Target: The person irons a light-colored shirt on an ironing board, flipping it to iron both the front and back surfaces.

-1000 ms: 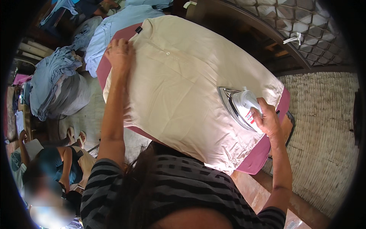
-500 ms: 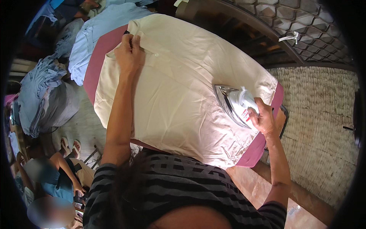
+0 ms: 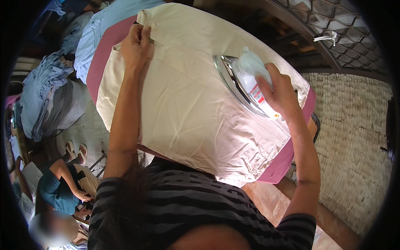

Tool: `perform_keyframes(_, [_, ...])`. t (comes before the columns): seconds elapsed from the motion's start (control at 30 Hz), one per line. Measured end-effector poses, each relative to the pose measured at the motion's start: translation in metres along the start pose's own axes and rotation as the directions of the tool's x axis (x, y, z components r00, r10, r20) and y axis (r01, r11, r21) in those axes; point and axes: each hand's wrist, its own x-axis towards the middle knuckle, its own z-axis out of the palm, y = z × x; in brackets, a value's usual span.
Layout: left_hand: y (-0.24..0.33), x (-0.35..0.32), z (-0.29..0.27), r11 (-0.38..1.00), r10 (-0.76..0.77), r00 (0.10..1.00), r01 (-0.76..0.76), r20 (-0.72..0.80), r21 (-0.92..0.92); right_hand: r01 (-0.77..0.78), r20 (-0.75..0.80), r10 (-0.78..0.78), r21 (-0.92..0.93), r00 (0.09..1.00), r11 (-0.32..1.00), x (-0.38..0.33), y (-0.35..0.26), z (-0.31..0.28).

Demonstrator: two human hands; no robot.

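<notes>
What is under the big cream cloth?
A pink ironing board shows past the edges of the cream cloth. The iron and left hand rest on top. The board's middle is covered.

A cloth (image 3: 187, 104) is lying spread on the board (image 3: 287, 158). The iron (image 3: 246, 83) is sitting on the cloth's right part under the right hand (image 3: 280, 89); the left hand (image 3: 135, 46) is pressing its far left edge. Piled clothes (image 3: 46, 100) are lying left of the board.
</notes>
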Motion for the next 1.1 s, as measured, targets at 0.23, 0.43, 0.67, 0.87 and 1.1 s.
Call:
perform_keyframes(0.23, [0.001,0.001,0.002,0.987,-0.065,0.998,0.066,0.01,-0.149,0.191,-0.015,-0.191,0.014,0.981,0.981,-0.055,0.058,-0.01])
perform_keyframes(0.43, [0.001,0.0,0.004,0.972,-0.083,0.996,0.078,-0.013,-0.22,0.19,0.023,-0.189,-0.019,0.982,0.982,-0.003,0.018,-0.002])
perform_keyframes(0.67, [0.001,0.002,-0.001,0.986,-0.037,0.999,0.037,0.001,-0.165,0.304,-0.065,-0.305,-0.024,0.95,0.952,0.067,-0.025,0.019])
perform_keyframes(0.87, [0.014,-0.001,-0.005,0.999,-0.038,0.999,0.038,-0.009,-0.036,0.284,0.0,-0.284,-0.031,0.959,0.958,0.027,0.001,0.008])
perform_keyframes(1.1, [0.022,-0.004,-0.004,0.997,-0.072,0.997,0.071,-0.006,-0.016,0.2,0.042,-0.199,-0.043,0.979,0.979,0.042,-0.016,0.005])
